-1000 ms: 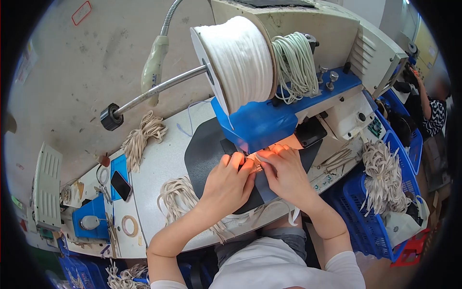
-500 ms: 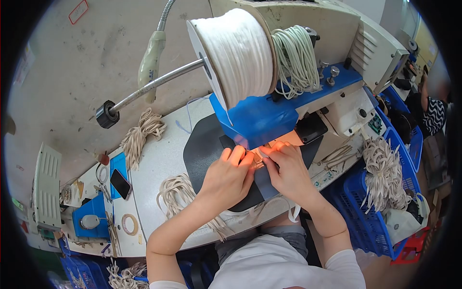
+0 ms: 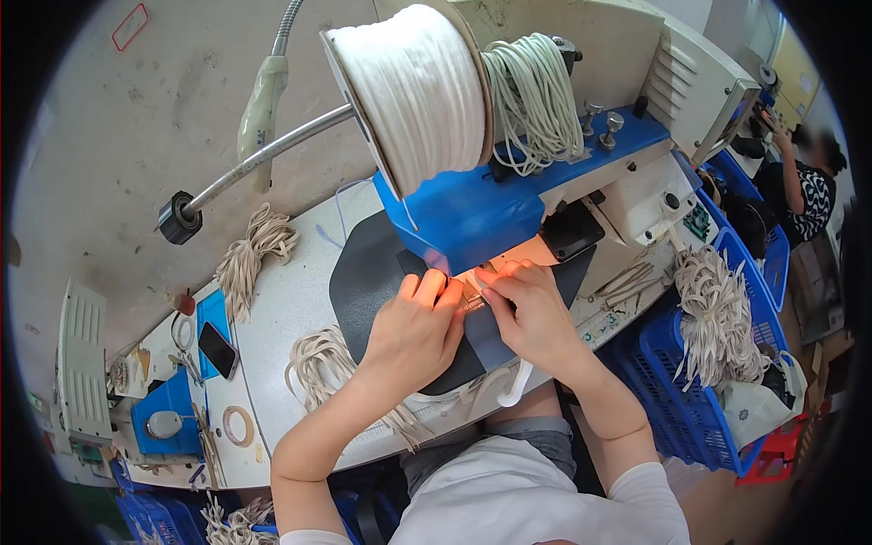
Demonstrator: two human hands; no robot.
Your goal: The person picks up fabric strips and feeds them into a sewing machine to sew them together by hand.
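Note:
Side by side under the blue machine head (image 3: 463, 218), my left hand (image 3: 416, 318) and my right hand (image 3: 527, 309) work in an orange light. The fingers of both are bent and pinched close to the machine's work point. What they hold is too small and too hidden to make out. Between them shows a small metal part of the machine (image 3: 471, 300). A dark work plate (image 3: 368, 282) lies beneath the hands. Below my right wrist a white strap (image 3: 516, 383) hangs over the table edge. A bundle of pale straps (image 3: 318, 368) rests left of my left forearm.
Above the machine sits a large white spool (image 3: 413, 100) on a metal rod, beside a hank of pale cord (image 3: 536, 104). At left lie a phone (image 3: 218, 350) and a tape roll (image 3: 238, 425). Blue crates (image 3: 677, 391) hold straps at right. A co-worker (image 3: 804, 186) sits beyond.
The view has shifted slightly, so the scene sits a little further left and up. Both hands stay at the work point. The white strap below my right wrist hangs differently.

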